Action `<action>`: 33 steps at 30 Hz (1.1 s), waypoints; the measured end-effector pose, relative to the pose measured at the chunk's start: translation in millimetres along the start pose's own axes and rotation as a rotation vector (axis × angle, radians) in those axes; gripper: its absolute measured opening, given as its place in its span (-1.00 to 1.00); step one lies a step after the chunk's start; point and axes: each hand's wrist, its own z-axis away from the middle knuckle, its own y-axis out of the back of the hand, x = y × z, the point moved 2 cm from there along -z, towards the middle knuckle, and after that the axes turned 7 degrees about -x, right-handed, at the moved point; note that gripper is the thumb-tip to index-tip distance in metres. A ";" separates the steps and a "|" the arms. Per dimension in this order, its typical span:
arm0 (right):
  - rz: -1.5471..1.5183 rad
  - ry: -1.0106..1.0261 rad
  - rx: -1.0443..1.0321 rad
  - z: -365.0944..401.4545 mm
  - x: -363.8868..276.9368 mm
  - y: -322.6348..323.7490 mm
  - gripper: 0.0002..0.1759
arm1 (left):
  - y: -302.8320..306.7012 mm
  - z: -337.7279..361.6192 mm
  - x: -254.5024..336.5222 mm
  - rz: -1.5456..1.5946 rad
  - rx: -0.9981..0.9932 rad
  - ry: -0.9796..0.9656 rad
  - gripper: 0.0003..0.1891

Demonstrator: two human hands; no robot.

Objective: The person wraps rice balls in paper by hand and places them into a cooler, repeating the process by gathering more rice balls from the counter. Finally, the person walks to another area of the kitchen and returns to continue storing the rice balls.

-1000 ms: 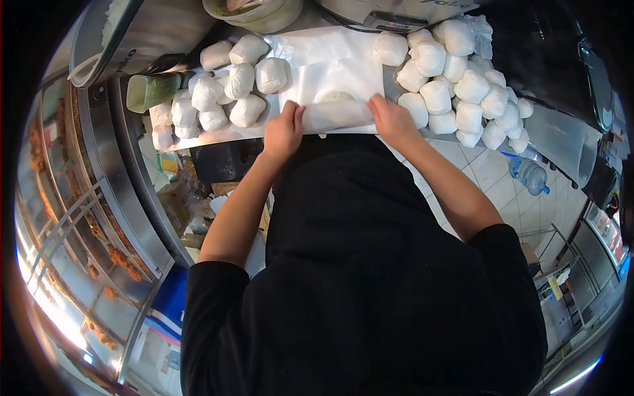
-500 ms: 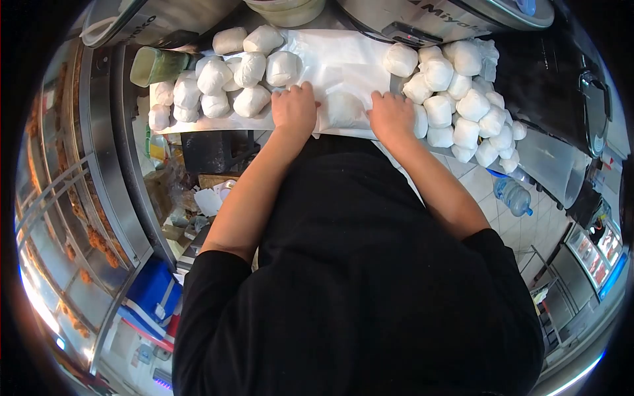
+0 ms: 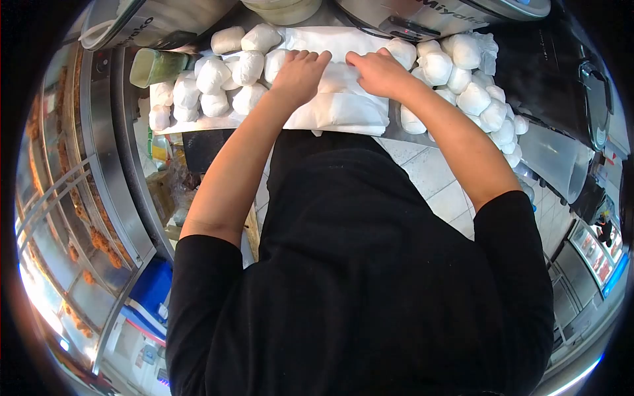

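A stack of white wrapping paper (image 3: 317, 41) lies on the counter in front of me, with a partly folded sheet (image 3: 350, 111) on its near end. The near part of that sheet covers a low mound, whose contents are hidden. My left hand (image 3: 300, 78) is at the sheet's left side, fingers bent down onto the paper. Opposite it, my right hand (image 3: 383, 74) has its fingers curled at the right side of the paper. Paper-wrapped bundles (image 3: 212, 75) sit beside my left hand, and more white bundles (image 3: 474, 99) are heaped beyond my right hand.
Two large metal rice cookers (image 3: 422, 23) stand at the back, with a pale bowl (image 3: 281, 10) between them. A green-tinted container (image 3: 155, 68) is at the left end. A glass display case (image 3: 72, 218) lines the left. A black appliance (image 3: 548, 79) stands right.
Both hands have moved away from me, from the near edge to farther up the paper. The near part of the sheet now lies folded over the mound.
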 end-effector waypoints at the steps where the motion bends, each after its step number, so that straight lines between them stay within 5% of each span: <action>1: 0.003 0.002 0.000 0.6 2.5 -0.3 -0.68 | 3.2 2.3 -2.9 0.052 -0.032 0.049 -0.56; 2: -0.105 -0.006 0.038 1.8 8.1 0.4 -0.70 | -2.2 3.0 -7.9 0.034 0.104 -0.007 -0.72; 8: -0.184 0.199 0.141 35.8 12.1 -5.0 -0.81 | 26.9 29.3 1.6 0.137 0.084 -0.159 -0.92; 10: -0.173 0.212 0.166 61.4 -2.3 -19.9 -0.83 | 22.2 54.8 12.6 0.155 0.124 -0.243 -0.92; 12: 0.149 0.279 0.370 81.9 -17.6 -46.0 -0.86 | 9.6 72.3 22.3 0.145 0.158 -0.295 -0.93; 15: 0.161 0.238 0.527 75.4 -20.2 -100.3 -0.85 | -26.3 77.8 26.0 0.021 0.106 -0.344 -0.87; 20: 0.043 0.261 0.647 78.6 -7.7 -112.8 -0.76 | -48.5 86.0 17.4 0.328 0.217 -0.228 -0.82; 25: 0.114 0.210 0.607 88.5 -19.5 -103.3 -0.78 | -48.9 90.1 10.2 0.378 0.161 -0.227 -0.63; 33: -0.044 0.184 0.468 79.5 -10.4 -105.3 -0.79 | -48.9 82.5 4.9 0.297 0.105 -0.309 -0.72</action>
